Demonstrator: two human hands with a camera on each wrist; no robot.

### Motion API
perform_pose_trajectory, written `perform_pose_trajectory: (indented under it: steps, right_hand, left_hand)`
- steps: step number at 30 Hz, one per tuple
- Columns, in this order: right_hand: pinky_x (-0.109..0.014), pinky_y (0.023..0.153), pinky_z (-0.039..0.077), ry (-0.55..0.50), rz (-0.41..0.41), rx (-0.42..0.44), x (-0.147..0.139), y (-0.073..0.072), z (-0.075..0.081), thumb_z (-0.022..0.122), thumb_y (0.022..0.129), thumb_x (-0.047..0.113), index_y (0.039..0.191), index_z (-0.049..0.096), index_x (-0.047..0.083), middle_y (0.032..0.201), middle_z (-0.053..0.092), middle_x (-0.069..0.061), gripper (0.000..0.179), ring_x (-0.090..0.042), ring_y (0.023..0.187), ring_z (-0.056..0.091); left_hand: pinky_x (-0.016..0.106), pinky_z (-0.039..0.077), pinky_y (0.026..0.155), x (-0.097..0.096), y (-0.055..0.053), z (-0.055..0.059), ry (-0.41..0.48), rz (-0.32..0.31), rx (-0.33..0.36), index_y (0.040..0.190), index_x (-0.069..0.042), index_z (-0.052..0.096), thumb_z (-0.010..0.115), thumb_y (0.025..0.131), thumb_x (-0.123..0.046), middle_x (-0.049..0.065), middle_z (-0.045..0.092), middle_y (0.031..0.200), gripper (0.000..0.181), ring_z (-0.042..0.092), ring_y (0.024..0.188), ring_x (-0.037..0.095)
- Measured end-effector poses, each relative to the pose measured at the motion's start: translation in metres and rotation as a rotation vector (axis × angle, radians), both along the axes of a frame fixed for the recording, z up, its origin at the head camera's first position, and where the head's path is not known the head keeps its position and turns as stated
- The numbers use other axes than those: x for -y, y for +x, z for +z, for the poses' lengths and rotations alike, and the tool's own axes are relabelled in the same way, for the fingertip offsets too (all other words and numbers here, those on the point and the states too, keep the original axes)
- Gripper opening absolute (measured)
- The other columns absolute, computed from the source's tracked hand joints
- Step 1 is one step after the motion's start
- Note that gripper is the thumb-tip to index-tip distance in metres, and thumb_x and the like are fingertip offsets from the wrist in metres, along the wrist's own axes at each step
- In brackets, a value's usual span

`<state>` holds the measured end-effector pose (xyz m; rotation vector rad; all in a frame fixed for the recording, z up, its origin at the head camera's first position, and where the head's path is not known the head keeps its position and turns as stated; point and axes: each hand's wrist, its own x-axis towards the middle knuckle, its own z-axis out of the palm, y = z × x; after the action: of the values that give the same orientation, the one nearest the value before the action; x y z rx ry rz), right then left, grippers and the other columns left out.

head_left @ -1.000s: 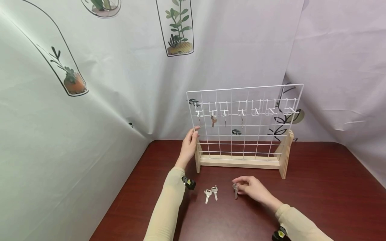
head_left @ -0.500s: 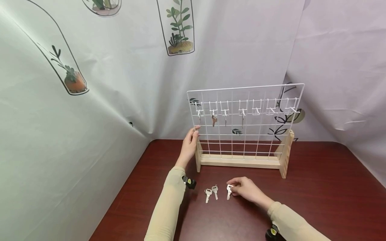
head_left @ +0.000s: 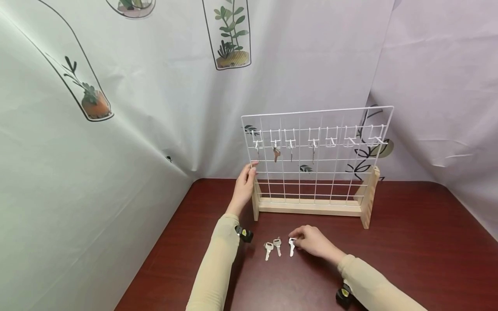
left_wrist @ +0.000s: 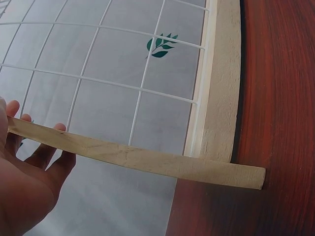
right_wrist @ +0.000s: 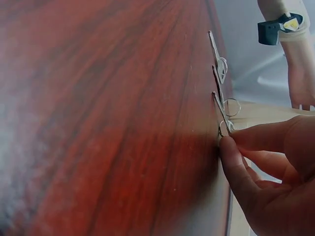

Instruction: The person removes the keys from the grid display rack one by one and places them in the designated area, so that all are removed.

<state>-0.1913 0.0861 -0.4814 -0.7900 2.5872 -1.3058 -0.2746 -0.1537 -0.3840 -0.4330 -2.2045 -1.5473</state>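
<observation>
In my right hand [head_left: 314, 242] I pinch a silver key [head_left: 292, 249] by its head, blade toward me, near two similar keys [head_left: 268, 249] lying close together on the table [head_left: 412, 246]. My left hand [head_left: 244, 185] holds the standing white wire rack [head_left: 309, 208] by its wooden side [left_wrist: 133, 156]; four more keys [head_left: 276, 154] hang from its hooks [head_left: 352, 141].

- Your left sleeve [head_left: 212, 268]: pale cream-yellow, plain, close-fitting, reaching the wrist.
- Your right sleeve [head_left: 379, 283]: same pale cream-yellow, lightly creased.
- Your left wrist unit [head_left: 244, 234]: black, blocky, yellow marking on its face.
- Your right wrist unit [head_left: 343, 296]: black, compact, likewise marked in yellow.
</observation>
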Motion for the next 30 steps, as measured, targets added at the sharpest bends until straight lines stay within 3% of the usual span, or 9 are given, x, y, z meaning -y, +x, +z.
perform_pose_trajectory:
  steps: [6, 13, 17, 24, 26, 30]
  right_hand:
    - [-0.023, 0.059, 0.047, 0.035, -0.007, -0.034, -0.001, -0.001, 0.000, 0.070, 0.085, 0.000, 0.100, 0.076, -0.002, 0.072, 0.066, 0.005, 0.016, -0.004, 0.064, 0.056]
    - [-0.023, 0.063, 0.048, 0.049, -0.011, -0.050, -0.001, -0.002, -0.001, 0.069, 0.081, -0.002, 0.097, 0.076, 0.000, 0.076, 0.067, 0.006, 0.018, -0.004, 0.070, 0.058]
    - [-0.023, 0.063, 0.047, 0.049, -0.018, -0.057, -0.001, -0.002, -0.002, 0.069, 0.080, -0.002, 0.096, 0.077, 0.000, 0.075, 0.067, 0.006, 0.018, -0.003, 0.069, 0.057]
    - [-0.023, 0.062, 0.046, 0.053, -0.033, -0.060, 0.000, -0.002, 0.000, 0.072, 0.081, 0.002, 0.096, 0.077, 0.001, 0.074, 0.063, 0.007, 0.015, -0.003, 0.067, 0.054]
    - [-0.024, 0.063, 0.046, 0.047, -0.041, -0.072, 0.001, -0.003, 0.001, 0.074, 0.081, 0.002, 0.096, 0.076, 0.002, 0.076, 0.062, 0.005, 0.015, -0.004, 0.068, 0.053]
    - [-0.025, 0.066, 0.046, 0.010, -0.038, -0.098, 0.006, -0.004, 0.000, 0.076, 0.081, 0.002, 0.098, 0.076, 0.002, 0.085, 0.061, 0.001, 0.017, -0.004, 0.072, 0.053]
  left_hand:
    - [0.051, 0.046, 0.103, -0.001, 0.001, 0.001, -0.002, -0.002, 0.000, 0.138, 0.000, 0.057, 0.044, 0.109, -0.014, 0.019, 0.056, 0.142, 0.034, 0.061, 0.117, 0.039]
    - [0.048, 0.046, 0.103, 0.009, -0.030, -0.029, 0.004, -0.001, -0.007, 0.139, -0.014, 0.059, 0.046, 0.109, -0.024, 0.008, 0.057, 0.143, 0.034, 0.062, 0.117, 0.032]
    - [0.045, 0.046, 0.103, 0.009, -0.030, -0.030, -0.005, 0.006, 0.003, 0.138, -0.017, 0.060, 0.045, 0.110, -0.027, 0.005, 0.057, 0.142, 0.034, 0.063, 0.117, 0.028]
    - [0.047, 0.045, 0.103, 0.009, -0.032, -0.030, 0.004, 0.002, -0.001, 0.140, -0.010, 0.058, 0.045, 0.110, -0.027, 0.007, 0.056, 0.143, 0.038, 0.062, 0.117, 0.031]
    - [0.049, 0.045, 0.104, 0.007, -0.029, -0.027, 0.006, -0.003, -0.002, 0.141, -0.007, 0.057, 0.044, 0.110, -0.025, 0.011, 0.055, 0.144, 0.038, 0.061, 0.118, 0.035]
    - [0.047, 0.045, 0.104, 0.003, -0.013, -0.010, -0.006, -0.014, 0.002, 0.140, -0.002, 0.055, 0.043, 0.110, -0.018, 0.015, 0.054, 0.145, 0.036, 0.061, 0.118, 0.037]
